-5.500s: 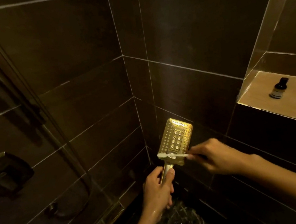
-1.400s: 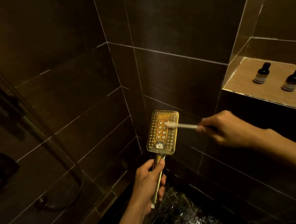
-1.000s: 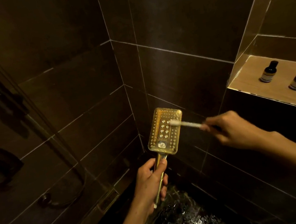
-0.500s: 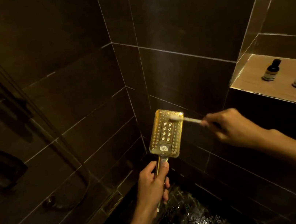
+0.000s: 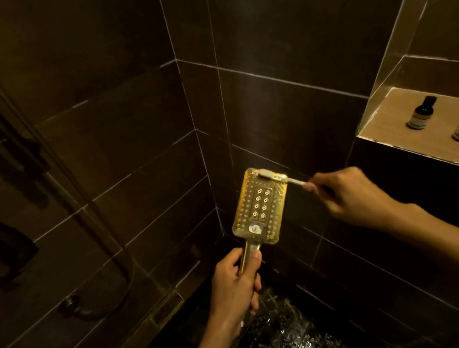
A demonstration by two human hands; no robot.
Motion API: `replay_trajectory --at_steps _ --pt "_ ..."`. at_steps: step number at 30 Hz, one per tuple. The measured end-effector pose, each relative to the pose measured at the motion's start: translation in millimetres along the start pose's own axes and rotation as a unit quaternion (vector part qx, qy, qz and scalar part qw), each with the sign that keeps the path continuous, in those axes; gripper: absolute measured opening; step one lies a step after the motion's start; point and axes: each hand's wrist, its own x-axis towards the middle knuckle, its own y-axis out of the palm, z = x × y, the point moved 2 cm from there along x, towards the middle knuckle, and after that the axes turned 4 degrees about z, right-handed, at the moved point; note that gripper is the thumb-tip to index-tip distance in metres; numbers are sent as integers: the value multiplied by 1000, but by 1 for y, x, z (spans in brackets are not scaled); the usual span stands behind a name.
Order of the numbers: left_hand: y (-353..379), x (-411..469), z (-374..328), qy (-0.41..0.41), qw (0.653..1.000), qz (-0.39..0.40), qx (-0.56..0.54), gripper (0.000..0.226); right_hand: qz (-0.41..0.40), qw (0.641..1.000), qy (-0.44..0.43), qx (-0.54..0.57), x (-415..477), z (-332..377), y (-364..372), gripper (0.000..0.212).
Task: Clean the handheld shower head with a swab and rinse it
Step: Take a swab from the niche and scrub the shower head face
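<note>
The left hand (image 5: 235, 289) grips the shower head (image 5: 260, 206) by its handle, face upright above it. The right hand (image 5: 351, 197) pinches a swab (image 5: 281, 177), tip touching the head's top edge.

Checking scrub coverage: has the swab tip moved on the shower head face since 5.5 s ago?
Yes. The swab tip went from the bottom edge of the shower head face, near the handle, to its top edge.

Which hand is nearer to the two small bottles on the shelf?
The right. The right hand, pinching the swab, is just left of and below the bottles. The left hand, gripping the shower head handle, sits much lower and farther left.
</note>
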Motion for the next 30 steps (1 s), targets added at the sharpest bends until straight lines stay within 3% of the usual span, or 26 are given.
replay_trajectory --at_steps 1,4,8,12,15,16,20,24,28,30 --pt "0 0 0 0 1000 0 -2 25 -3 1000 0 4 2 0 -1 26" --pt "-1 -2 0 5 1000 -1 2 24 95 994 -55 -2 -1 16 12 16" --pt "-4 -2 -1 13 1000 -6 20 23 -17 1000 4 -2 8 4 0 20" --pt "-6 -2 -1 21 999 -10 32 22 94 993 -75 3 6 23 18 21" --pt "-9 -1 -1 21 999 -15 35 23 -10 1000 -10 7 15 11 2 24" --pt "-9 -1 -1 19 999 -15 33 23 -11 1000 -6 16 17 11 1 24" --pt "-10 1 0 10 1000 -16 16 20 135 986 -99 11 8 38 29 24" --pt "-12 2 -1 8 1000 -20 1 20 23 1000 -21 4 19 20 20 37" --pt "-14 5 -3 7 1000 -29 0 18 168 978 -122 -5 9 42 42 28" --pt "-17 7 -4 13 999 -28 5 19 124 988 -95 -13 18 32 35 26"
